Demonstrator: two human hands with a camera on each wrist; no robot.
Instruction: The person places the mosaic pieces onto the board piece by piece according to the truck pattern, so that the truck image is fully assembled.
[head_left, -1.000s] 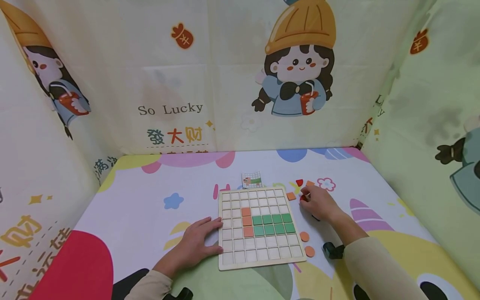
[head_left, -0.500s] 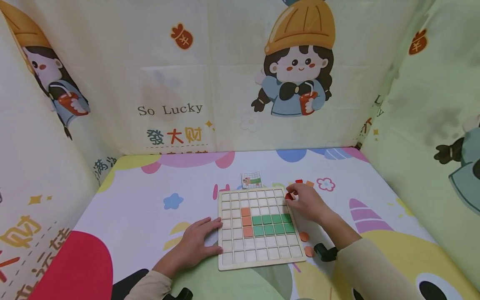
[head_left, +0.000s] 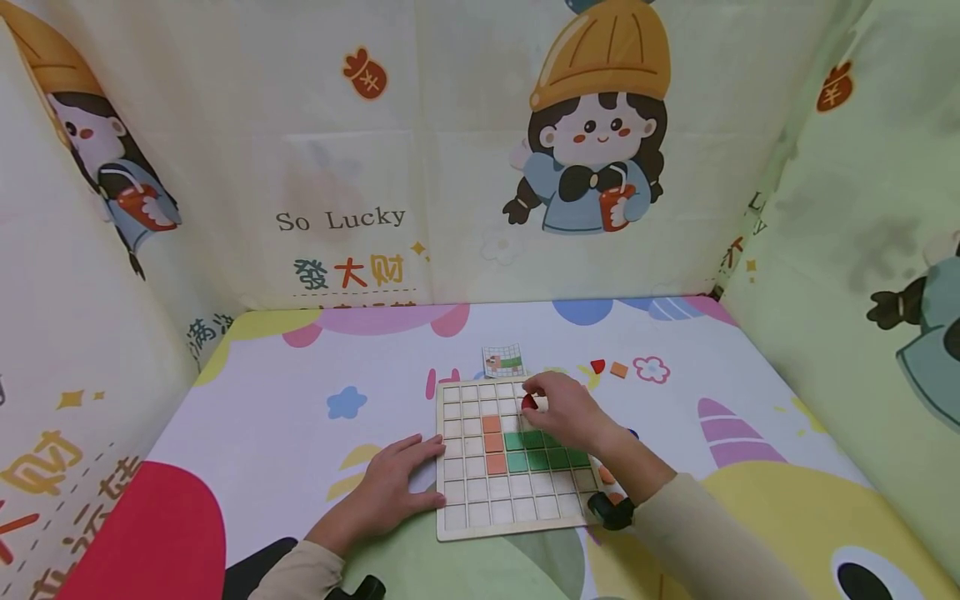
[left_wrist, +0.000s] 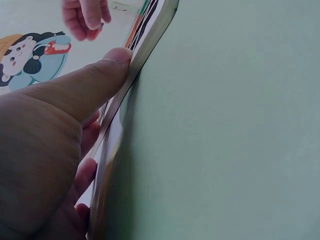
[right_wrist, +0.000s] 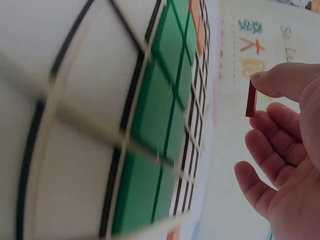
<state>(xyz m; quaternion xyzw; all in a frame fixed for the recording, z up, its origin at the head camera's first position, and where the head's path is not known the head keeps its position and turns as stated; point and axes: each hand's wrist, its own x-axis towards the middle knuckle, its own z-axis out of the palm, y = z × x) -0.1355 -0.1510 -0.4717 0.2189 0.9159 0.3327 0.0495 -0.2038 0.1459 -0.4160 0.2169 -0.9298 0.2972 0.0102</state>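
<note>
A pale wooden grid board [head_left: 525,506] lies flat on the table. It holds a short column of orange squares [head_left: 492,443] and two rows of green squares [head_left: 517,461], partly covered by my right hand. My left hand [head_left: 390,492] touches the board's left edge, the thumb [left_wrist: 107,70] and fingertips against the rim. Above the upper part of the board, my right hand [head_left: 573,417] pinches a thin red tile [right_wrist: 251,98] between thumb and forefinger, the other fingers loosely bent. Behind the board lies a small picture card [head_left: 503,361] printed with a coloured grid pattern.
Beyond the board's right corner lie a red piece [head_left: 597,366] and an orange square tile [head_left: 618,370]. Orange discs [head_left: 607,475] sit at the right edge, partly hidden by my right wrist and its black camera [head_left: 611,511]. Printed cloth walls [head_left: 465,167] enclose the table.
My right hand has carried the red tile leftward from the loose pieces at the right to over the board's upper part. The left hand has stayed at the board's edge.
</note>
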